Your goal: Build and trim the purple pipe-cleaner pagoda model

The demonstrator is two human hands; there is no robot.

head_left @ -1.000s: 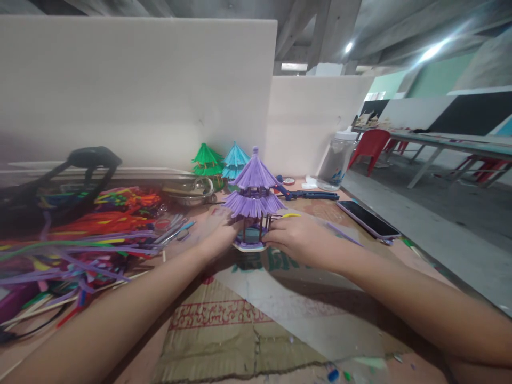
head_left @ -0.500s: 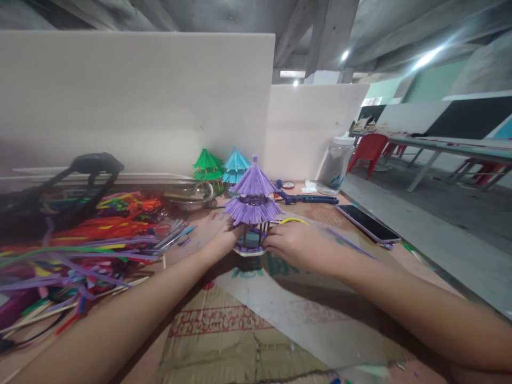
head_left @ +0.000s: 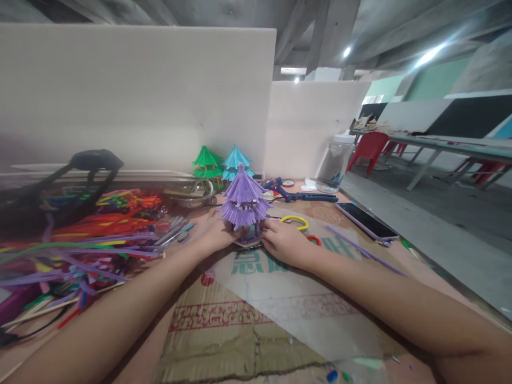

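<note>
A small purple two-tiered pavilion model (head_left: 245, 200), with fuzzy pipe-cleaner roofs on thin posts, stands between my hands over the cardboard sheet (head_left: 208, 341). My left hand (head_left: 219, 234) closes on the left side of its base, the fingertips partly hidden behind the posts and lower roof. On the right side of the base, my right hand (head_left: 282, 241) grips with bent fingers. Scissors with a yellow handle (head_left: 298, 220) and an orange-red handle lie just beyond my right hand. Behind the model stand a green pavilion (head_left: 207, 162) and a light-blue pavilion (head_left: 237, 160).
Left of my arm lies a pile of coloured pipe cleaners (head_left: 92, 229), with pens (head_left: 176, 232) beside it. A glue gun (head_left: 286, 192), a clear bottle (head_left: 335, 162) and a phone (head_left: 366, 221) are at the back right. A white board (head_left: 140, 96) rises behind the table.
The purple pavilion has shifted a little left and turned slightly, held by both hands. My right hand has moved slightly, and more of the scissors' handles shows.
</note>
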